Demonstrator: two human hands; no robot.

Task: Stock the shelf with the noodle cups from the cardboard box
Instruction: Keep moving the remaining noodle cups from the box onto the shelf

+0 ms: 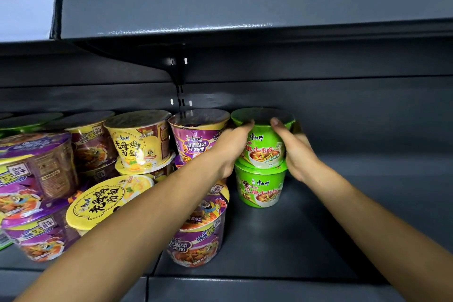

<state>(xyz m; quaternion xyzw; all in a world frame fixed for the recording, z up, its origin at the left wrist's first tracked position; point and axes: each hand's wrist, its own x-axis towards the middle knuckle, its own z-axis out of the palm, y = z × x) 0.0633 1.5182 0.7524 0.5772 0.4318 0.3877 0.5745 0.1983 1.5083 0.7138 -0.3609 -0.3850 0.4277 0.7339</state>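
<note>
A dark grey upper board runs across the top of the view, its front edge catching a thin streak of glare. Beside it at the far left sits a pale blue-grey panel. Under the board a black bracket slants down to a slotted upright set in the dark grey back panel, and small bright slots show beside the upright at two heights.

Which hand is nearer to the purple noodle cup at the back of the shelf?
Left. The left hand lies right beside the purple noodle cup, gripping the top green noodle cup; the right hand grips that green cup's far side.
</note>
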